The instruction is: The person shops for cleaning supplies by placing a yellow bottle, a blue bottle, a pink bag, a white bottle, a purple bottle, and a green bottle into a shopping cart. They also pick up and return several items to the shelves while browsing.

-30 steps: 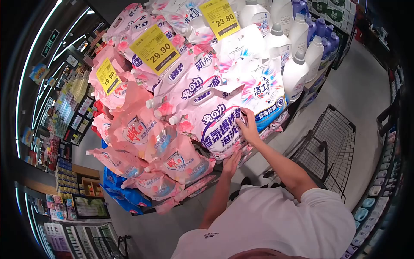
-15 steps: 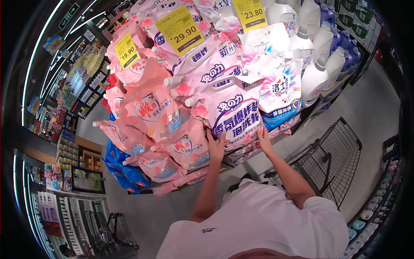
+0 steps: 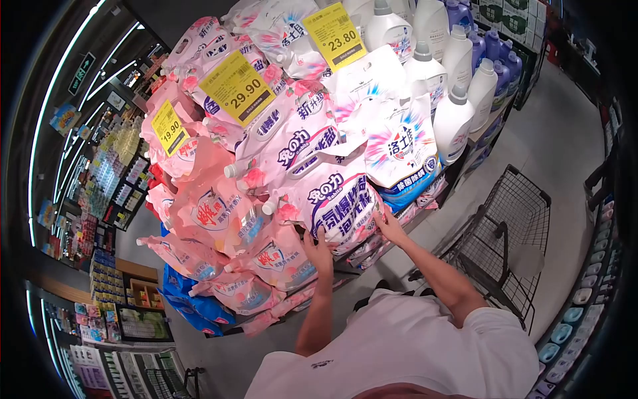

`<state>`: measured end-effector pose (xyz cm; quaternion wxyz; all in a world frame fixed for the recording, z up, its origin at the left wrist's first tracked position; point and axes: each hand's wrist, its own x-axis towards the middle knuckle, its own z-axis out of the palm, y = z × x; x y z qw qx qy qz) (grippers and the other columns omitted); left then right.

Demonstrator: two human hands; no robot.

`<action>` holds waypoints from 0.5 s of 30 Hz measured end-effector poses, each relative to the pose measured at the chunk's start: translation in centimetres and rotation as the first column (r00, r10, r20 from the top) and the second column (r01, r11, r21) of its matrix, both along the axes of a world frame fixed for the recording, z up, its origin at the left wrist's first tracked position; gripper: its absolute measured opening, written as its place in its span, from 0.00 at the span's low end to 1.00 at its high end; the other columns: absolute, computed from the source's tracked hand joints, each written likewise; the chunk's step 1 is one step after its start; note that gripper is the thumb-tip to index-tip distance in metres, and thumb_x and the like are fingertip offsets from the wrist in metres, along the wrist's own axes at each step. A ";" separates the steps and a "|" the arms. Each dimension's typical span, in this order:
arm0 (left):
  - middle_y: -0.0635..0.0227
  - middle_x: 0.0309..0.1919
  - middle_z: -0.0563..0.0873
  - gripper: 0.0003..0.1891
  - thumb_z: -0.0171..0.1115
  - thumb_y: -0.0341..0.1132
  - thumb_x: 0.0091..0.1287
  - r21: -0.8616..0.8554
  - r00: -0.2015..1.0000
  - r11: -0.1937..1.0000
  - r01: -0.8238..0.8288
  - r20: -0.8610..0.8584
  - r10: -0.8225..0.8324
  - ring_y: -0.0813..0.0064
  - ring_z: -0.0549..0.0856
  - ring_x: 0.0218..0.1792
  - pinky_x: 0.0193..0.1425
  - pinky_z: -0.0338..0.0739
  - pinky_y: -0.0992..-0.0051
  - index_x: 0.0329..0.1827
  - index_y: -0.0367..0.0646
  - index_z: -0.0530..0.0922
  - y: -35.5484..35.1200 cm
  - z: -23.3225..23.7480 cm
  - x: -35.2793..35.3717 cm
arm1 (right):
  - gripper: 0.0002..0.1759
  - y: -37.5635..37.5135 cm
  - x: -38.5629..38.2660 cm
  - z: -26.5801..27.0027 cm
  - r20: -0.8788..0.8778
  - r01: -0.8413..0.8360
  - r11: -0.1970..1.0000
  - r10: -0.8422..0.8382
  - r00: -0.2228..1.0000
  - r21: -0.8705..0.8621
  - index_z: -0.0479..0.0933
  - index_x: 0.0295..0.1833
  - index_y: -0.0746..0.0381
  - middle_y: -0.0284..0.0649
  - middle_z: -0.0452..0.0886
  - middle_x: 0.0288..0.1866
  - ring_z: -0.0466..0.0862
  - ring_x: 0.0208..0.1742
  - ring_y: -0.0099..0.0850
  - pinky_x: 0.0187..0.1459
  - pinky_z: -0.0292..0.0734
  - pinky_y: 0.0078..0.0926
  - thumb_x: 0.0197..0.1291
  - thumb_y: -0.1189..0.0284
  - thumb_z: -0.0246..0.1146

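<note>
Left fingers (image 3: 321, 235) shifted leftward, right fingers (image 3: 381, 217) lower

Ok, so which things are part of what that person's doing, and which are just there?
Part of it:
- pale pink plastic bag with purple lettering
- left grip, by its lower left edge
- right grip, at its lower right edge

Just there:
- salmon-pink plastic bags
- white plastic bottles
- yellow rectangular price cards
- black wire cart
</note>
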<state>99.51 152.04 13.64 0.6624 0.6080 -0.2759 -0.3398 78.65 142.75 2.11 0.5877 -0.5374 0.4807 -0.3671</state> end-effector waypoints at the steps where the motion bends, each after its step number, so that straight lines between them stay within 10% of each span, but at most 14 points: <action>1: 0.56 0.51 0.83 0.25 0.66 0.39 0.75 0.013 1.000 1.000 0.007 0.003 -0.007 0.69 0.88 0.21 0.17 0.74 0.79 0.66 0.33 0.69 -0.1 0.0 -0.1 | 0.53 0.0 0.0 0.1 0.003 0.007 1.000 -0.007 1.000 0.013 0.50 0.83 0.69 0.60 0.69 0.76 0.76 0.71 0.49 0.71 0.68 0.38 0.71 0.40 0.58; 5: 0.52 0.56 0.81 0.27 0.64 0.40 0.76 0.044 0.994 0.997 -0.062 0.089 0.057 0.68 0.87 0.20 0.18 0.74 0.78 0.68 0.31 0.65 -0.9 -0.5 -0.2 | 0.56 0.7 0.1 3.9 0.137 0.027 0.963 -0.066 0.988 0.269 0.49 0.85 0.64 0.58 0.68 0.77 0.77 0.70 0.45 0.68 0.73 0.37 0.68 0.38 0.61; 11: 0.58 0.48 0.81 0.33 0.63 0.35 0.77 -0.057 0.972 0.991 -0.120 0.194 0.129 0.80 0.81 0.29 0.29 0.71 0.83 0.77 0.34 0.56 2.5 1.0 -4.7 | 0.47 1.7 -6.0 1.1 -0.211 -0.113 0.994 0.109 0.971 -0.006 0.60 0.81 0.62 0.59 0.80 0.65 0.87 0.53 0.46 0.57 0.80 0.40 0.65 0.50 0.67; 15: 0.60 0.47 0.81 0.32 0.63 0.29 0.76 -0.162 0.831 0.964 0.212 0.549 -0.090 0.82 0.79 0.35 0.34 0.69 0.85 0.78 0.36 0.57 6.2 -2.8 -9.8 | 0.29 6.8 -15.6 4.2 -0.199 0.038 0.994 -0.058 0.978 -0.104 0.76 0.69 0.63 0.55 0.86 0.55 0.88 0.50 0.44 0.55 0.80 0.39 0.68 0.59 0.65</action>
